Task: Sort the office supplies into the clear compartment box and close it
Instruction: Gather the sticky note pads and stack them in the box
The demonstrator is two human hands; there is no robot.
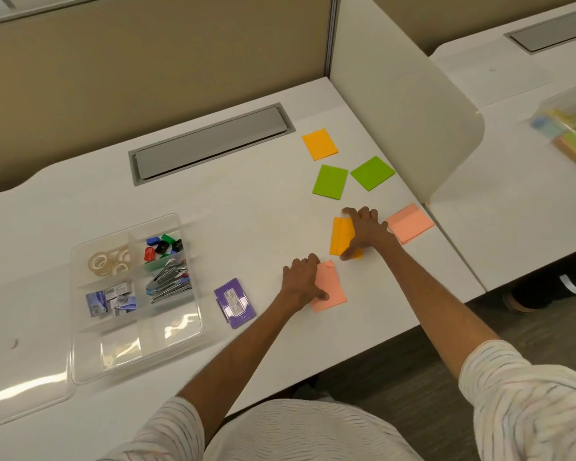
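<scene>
**Desk stock, read left to right from the clear compartment box**

- Clear lid (20,377): left of the box, touching it, cut off by the frame edge.
- Clear compartment box (187,331): open, on the white desk (246,207). Far-left cell holds tape rolls (108,262). Far-right cell holds small coloured pieces (163,246), too small to identify. Below them are metal pieces (168,284), a tangle I cannot sort out, and small printed cartons (112,299) with unreadable print. The nearest cells are hard to read through glare.
- Purple pack (235,302): just right of the box, label illegible.
- My left hand (301,281): right of the box, fingers curled at the far edge of the near pink pad (331,294), thumb pressed on its face. It hides the pad's left part.
- My right hand (366,231): farther right, spread wide with fingers almost straight over the near orange pad (341,237), covering its right half. I cannot tell whether the pad is lifted.
- Green pads (330,182), far orange pad (319,143), far pink pad (409,222): well right of the box, untouched.
- Second box (569,128): far right of the box, on the next desk, blurred and cut off.
</scene>
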